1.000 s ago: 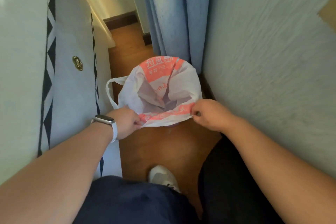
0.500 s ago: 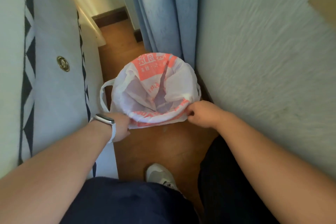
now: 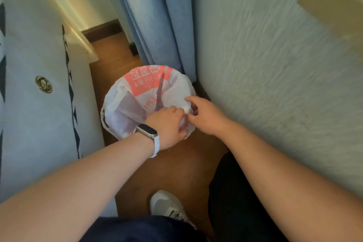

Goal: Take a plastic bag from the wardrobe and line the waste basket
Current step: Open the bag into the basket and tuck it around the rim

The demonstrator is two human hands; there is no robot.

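A white plastic bag (image 3: 137,100) with an orange-red printed panel is spread open over a round waste basket on the wooden floor; the basket itself is hidden under the bag. My left hand (image 3: 169,125), with a watch on its wrist, grips the near right part of the bag's rim. My right hand (image 3: 206,116) is right beside it at the same spot, thumb and fingers pinching the plastic. One bag handle (image 3: 103,118) hangs loose on the left side.
A pale blue bed side (image 3: 39,114) with a brass button and a dark diamond trim stands close on the left. A textured wall (image 3: 265,84) runs along the right, with a blue curtain (image 3: 163,21) behind the basket. My shoe (image 3: 167,206) rests on the floor below.
Both hands held the near rim apart, one on each side; my left hand has moved right and now meets my right hand at the bag's near right edge. The view has shifted slightly.
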